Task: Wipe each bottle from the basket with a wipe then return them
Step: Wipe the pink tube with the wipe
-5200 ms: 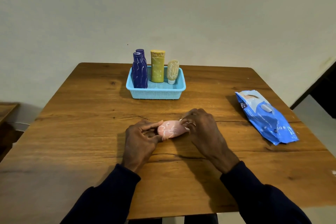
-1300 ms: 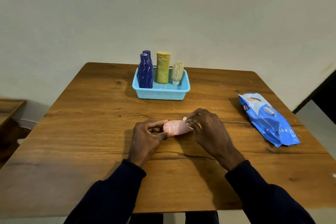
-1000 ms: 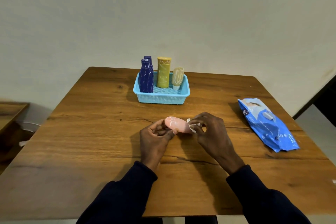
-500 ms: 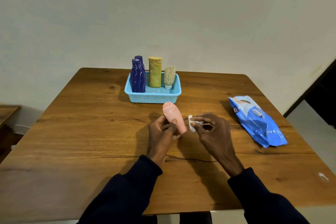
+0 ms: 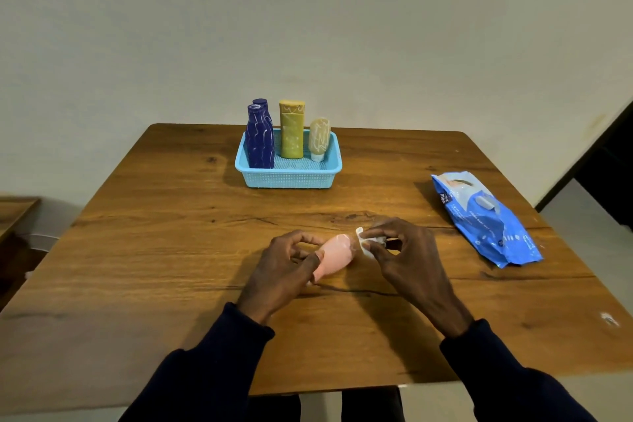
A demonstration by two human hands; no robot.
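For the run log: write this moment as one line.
step: wiping pink bottle | left hand: grips pink bottle | right hand: pinches wipe at bottle's end | other bottles: in basket

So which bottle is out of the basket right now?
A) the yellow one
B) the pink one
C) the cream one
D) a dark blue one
B: the left hand grips the pink bottle well clear of the basket, and the right hand pinches the wipe at its end. The dark blue bottles, yellow bottle and cream tube stand inside the basket.
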